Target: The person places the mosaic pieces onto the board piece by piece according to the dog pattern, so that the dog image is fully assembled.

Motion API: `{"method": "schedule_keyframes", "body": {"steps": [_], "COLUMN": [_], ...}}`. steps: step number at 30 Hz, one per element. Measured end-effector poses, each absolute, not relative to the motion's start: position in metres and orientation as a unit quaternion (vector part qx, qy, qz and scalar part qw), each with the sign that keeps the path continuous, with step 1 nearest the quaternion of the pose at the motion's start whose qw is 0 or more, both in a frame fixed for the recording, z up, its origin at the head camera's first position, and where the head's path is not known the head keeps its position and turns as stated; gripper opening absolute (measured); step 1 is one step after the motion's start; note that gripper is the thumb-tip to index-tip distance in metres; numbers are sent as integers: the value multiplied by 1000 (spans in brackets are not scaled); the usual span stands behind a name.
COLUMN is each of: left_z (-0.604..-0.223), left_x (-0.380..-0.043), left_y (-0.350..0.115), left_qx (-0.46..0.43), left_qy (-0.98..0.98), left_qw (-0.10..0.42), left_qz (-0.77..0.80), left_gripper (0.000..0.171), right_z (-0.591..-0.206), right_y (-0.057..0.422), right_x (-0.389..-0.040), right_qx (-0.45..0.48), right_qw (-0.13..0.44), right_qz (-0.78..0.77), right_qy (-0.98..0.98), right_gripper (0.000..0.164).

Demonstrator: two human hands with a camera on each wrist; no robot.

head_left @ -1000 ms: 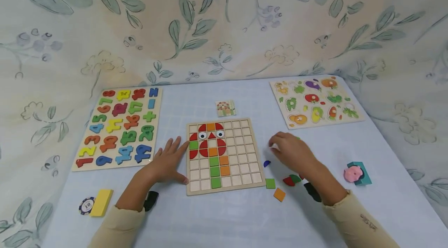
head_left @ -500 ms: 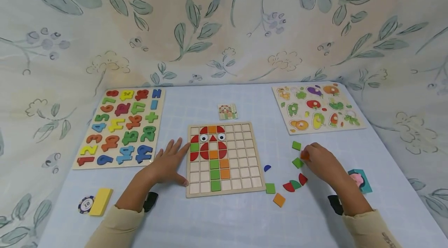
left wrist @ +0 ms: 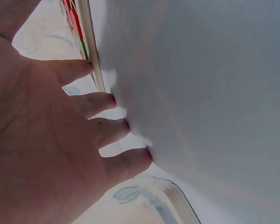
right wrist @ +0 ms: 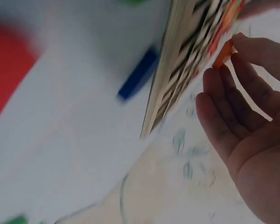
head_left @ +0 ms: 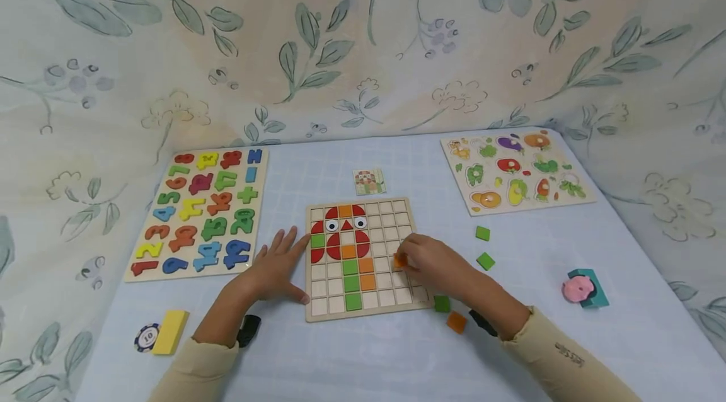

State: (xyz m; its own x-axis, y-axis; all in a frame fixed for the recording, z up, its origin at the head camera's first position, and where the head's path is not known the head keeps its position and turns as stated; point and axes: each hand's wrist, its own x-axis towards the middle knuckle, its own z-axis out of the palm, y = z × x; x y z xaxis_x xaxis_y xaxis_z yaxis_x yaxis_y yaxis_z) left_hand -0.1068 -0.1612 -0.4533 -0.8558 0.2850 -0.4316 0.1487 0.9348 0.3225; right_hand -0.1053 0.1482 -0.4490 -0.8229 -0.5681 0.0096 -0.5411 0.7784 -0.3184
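A wooden grid board (head_left: 391, 263) lies mid-table, with red, green and orange tiles and two eye pieces set in its left half. My right hand (head_left: 437, 262) is over the board's right side, pinching an orange square tile (head_left: 400, 261) between thumb and fingertips. In the right wrist view that orange tile (right wrist: 224, 53) shows at the fingertips above the board. My left hand (head_left: 274, 273) lies spread along the board's left edge, thumb and index finger touching it. The left wrist view shows its fingertips (left wrist: 147, 156) on the tablecloth.
Loose green tiles (head_left: 485, 261) and an orange tile (head_left: 456, 322) lie right of the board. A picture card (head_left: 369, 181) lies behind it. A number puzzle (head_left: 198, 213) is at left, a vegetable puzzle (head_left: 518, 172) at back right. A yellow block (head_left: 171, 332) stands front left.
My right hand reached right to the loose tiles, took hold of an orange tile, and carried it left over the board. The left hand stays at the board's edge.
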Motion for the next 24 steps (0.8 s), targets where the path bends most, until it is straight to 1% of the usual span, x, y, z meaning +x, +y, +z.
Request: {"method": "schedule_keyframes", "body": {"steps": [2, 5, 9, 14, 16, 19, 22, 24], "left_z": [-455, -457, -457, -457, -457, -458, -459, -459], "left_x": [-106, -105, -105, -106, -107, -108, -108, -108], "left_y": [-161, -161, -161, -161, -161, -161, -161, -162], "left_qx": [113, 114, 115, 113, 112, 114, 115, 113], "left_qy": [953, 953, 954, 955, 955, 954, 953, 953], "left_qw": [243, 243, 242, 237, 239, 241, 242, 243], "left_qz": [140, 140, 137, 136, 136, 139, 139, 140], "left_gripper": [117, 117, 118, 118, 118, 118, 118, 118], "right_z": [-453, -459, -462, -461, -458, -449, -435, -425], "right_y": [135, 123, 119, 119, 122, 135, 155, 169], "right_x": [-106, -108, -112, -116, -115, -112, -108, -102], "right_qx": [-326, -349, -359, -370, -371, -344, -292, -244], "right_qw": [38, 37, 38, 41, 62, 96, 124, 159], "right_qz": [-145, -124, -108, -131, -143, -162, -169, -164], "right_qy": [933, 928, 926, 919, 915, 920, 933, 942], "right_gripper": [21, 21, 19, 17, 18, 21, 24, 23]}}
